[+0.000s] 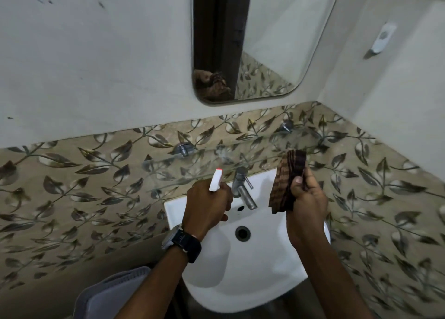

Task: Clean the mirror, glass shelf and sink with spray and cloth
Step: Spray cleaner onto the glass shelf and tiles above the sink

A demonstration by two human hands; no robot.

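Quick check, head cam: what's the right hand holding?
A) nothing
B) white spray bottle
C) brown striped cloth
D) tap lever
C. The right hand has its fingers and thumb curled round the folded brown striped cloth above the sink, while the spray bottle is in the left hand.

1. Leaf-patterned tiles [72, 174] across the lower wall, grey on beige.
2. Plain pale plaster [96, 65] above, marked with a few dark scuffs.
3. Chrome tap [240, 181], lever to its right, spout angled down.
4. White wall fitting [382, 39] high on the right.
5. Grey ribbed plastic item [113, 292] at bottom left, cut off.
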